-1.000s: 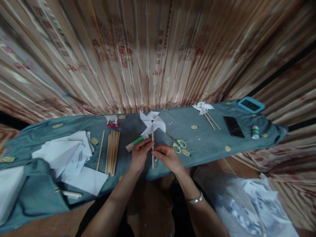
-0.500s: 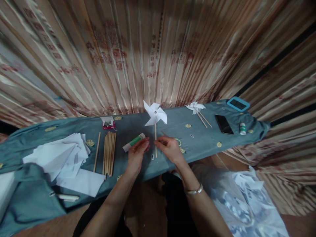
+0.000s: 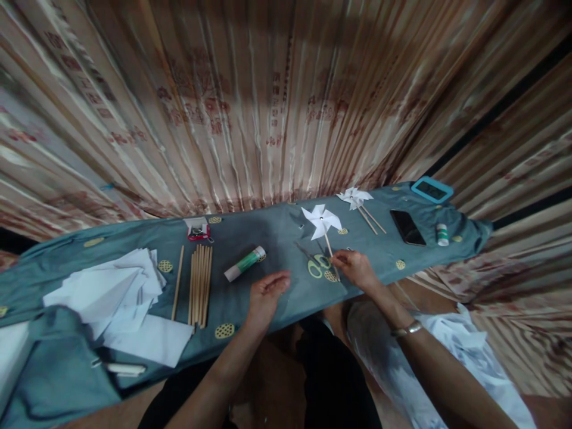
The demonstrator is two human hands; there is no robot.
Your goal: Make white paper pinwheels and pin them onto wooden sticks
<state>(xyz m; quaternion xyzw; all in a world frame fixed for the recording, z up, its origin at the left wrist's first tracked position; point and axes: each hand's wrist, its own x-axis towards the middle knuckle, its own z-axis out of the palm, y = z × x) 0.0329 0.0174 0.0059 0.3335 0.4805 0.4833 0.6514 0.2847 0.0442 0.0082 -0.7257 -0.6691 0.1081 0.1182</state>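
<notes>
A white paper pinwheel [image 3: 321,219] on a thin wooden stick is in my right hand [image 3: 356,269], whose fingertips pinch the stick near its lower part. Behind that stick, scissors with pale green handles [image 3: 314,270] lie on the cloth. My left hand [image 3: 267,296] holds nothing; its fingers reach loosely out over the table's front part. Just beyond it lies a glue stick [image 3: 245,263] with a green label. Two more pinwheels [image 3: 354,198] rest overlapping at the back right, sticks pointing toward me.
Wooden sticks [image 3: 200,286] lie in a row left of the glue stick, beside a stack of white paper [image 3: 129,286]. A small red box [image 3: 198,229] sits behind them. At right are a phone [image 3: 407,227], a blue-framed device [image 3: 431,189] and another glue stick [image 3: 442,234]. A plastic bag [image 3: 465,357] stands below.
My right hand has carried the pinwheel to the right, uncovering the scissors. My left hand has come away from beside the glue stick, slightly right and nearer me.
</notes>
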